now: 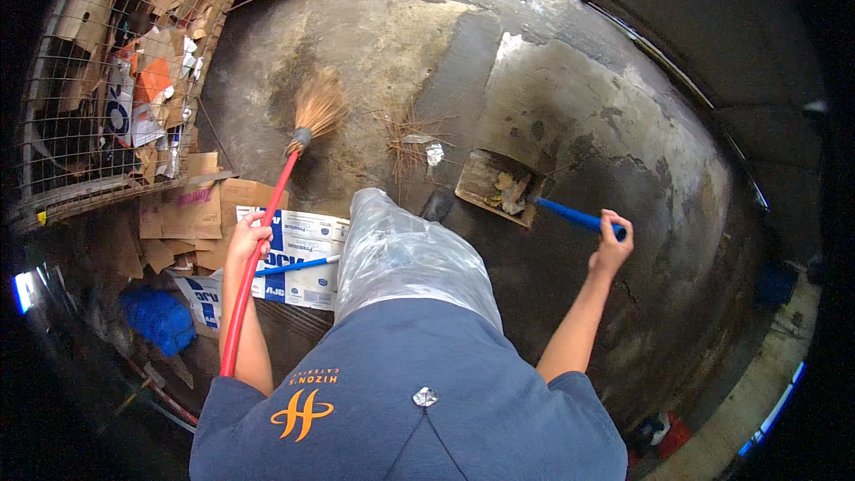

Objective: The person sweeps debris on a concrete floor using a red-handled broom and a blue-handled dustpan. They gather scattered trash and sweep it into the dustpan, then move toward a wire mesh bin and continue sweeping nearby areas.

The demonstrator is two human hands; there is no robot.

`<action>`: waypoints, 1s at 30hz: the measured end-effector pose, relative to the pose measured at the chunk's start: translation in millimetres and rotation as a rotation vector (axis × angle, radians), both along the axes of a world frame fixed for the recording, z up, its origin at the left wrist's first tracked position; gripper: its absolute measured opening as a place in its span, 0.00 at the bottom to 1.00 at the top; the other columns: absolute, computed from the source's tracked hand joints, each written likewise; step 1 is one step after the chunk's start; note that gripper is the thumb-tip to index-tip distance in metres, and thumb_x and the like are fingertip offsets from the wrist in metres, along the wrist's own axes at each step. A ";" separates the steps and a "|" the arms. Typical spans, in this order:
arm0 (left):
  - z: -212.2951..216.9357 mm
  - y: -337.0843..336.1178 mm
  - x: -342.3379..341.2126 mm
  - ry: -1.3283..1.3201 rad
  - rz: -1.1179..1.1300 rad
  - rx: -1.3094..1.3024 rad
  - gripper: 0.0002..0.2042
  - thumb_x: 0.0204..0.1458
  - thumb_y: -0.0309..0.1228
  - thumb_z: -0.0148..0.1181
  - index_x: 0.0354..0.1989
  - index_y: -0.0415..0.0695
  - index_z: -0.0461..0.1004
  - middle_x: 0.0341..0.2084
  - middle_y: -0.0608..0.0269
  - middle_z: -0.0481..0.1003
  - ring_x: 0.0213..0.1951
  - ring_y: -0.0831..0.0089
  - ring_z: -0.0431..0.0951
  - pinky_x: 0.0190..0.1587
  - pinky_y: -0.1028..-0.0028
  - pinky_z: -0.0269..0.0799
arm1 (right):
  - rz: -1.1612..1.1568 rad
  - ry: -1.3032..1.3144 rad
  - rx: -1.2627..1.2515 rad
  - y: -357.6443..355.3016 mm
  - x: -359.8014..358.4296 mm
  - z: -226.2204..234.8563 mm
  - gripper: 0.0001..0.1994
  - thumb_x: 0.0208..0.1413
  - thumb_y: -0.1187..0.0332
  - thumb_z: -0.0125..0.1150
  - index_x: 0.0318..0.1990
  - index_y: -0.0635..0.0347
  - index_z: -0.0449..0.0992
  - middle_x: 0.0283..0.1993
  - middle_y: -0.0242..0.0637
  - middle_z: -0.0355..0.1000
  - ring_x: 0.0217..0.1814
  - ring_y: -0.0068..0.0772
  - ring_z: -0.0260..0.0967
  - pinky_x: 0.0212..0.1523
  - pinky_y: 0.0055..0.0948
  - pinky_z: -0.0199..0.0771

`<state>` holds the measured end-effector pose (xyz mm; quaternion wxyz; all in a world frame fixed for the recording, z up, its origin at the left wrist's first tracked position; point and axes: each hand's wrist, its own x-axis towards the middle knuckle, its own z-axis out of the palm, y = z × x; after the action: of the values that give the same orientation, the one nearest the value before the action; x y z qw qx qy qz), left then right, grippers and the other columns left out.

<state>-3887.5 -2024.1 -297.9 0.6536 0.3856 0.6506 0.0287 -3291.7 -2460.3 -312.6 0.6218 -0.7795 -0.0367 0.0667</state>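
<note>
My left hand [250, 236] is closed around the red handle of a broom [318, 110], whose brown bristles rest on the stained floor ahead. On the right, my right hand [612, 244] grips the blue handle of a dustpan [474, 180]. The pan lies flat on the floor with a clump of greyish debris [512, 191] in it. Between broom and dustpan is a scatter of thin brown twigs or bristles [407, 148]. Crumpled silvery scraps [434, 154] lie among them.
A wire cage [67, 116] full of torn cardboard stands at the left. Flattened boxes [312, 236], a blue-handled pole [298, 266] and a blue bundle [158, 319] lie beside my left arm. A dark wall and ledge [748, 419] run along the right.
</note>
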 end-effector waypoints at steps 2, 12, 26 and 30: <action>-31.8 -10.7 -0.3 -0.001 0.059 -0.063 0.22 0.52 0.21 0.58 0.57 0.42 0.65 0.20 0.64 0.71 0.12 0.79 0.67 0.10 0.75 0.60 | 0.048 -0.005 -0.039 9.5 -17.6 -11.9 0.07 0.54 0.83 0.66 0.34 0.60 0.75 0.43 0.38 0.78 0.48 0.29 0.73 0.54 0.31 0.70; -54.6 -156.0 -31.0 -0.133 -0.177 -0.313 0.31 0.49 0.19 0.61 0.65 0.38 0.64 0.19 0.63 0.73 0.12 0.77 0.69 0.13 0.76 0.63 | 0.070 -0.031 -0.205 28.8 -60.7 -21.3 0.05 0.54 0.76 0.68 0.36 0.60 0.78 0.38 0.29 0.77 0.43 0.24 0.71 0.51 0.27 0.69; 38.5 -97.5 -56.7 -0.078 -0.467 0.138 0.26 0.48 0.15 0.60 0.59 0.34 0.71 0.30 0.57 0.78 0.16 0.79 0.73 0.15 0.79 0.67 | 0.037 -0.096 -0.265 3.1 -91.0 -29.5 0.05 0.51 0.75 0.69 0.34 0.58 0.79 0.34 0.26 0.75 0.38 0.20 0.70 0.44 0.24 0.70; 5.0 -39.3 -33.3 -0.171 -0.286 0.031 0.34 0.50 0.17 0.60 0.68 0.37 0.58 0.24 0.61 0.73 0.14 0.75 0.73 0.12 0.76 0.67 | 0.065 -0.114 -0.263 0.9 -93.2 -27.4 0.05 0.51 0.74 0.70 0.34 0.58 0.79 0.32 0.25 0.74 0.35 0.19 0.69 0.40 0.24 0.70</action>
<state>-3920.8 -2063.4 -292.9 0.6980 0.4804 0.5306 -0.0219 -3384.9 -2459.4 -340.0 0.5088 -0.8551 -0.0881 0.0467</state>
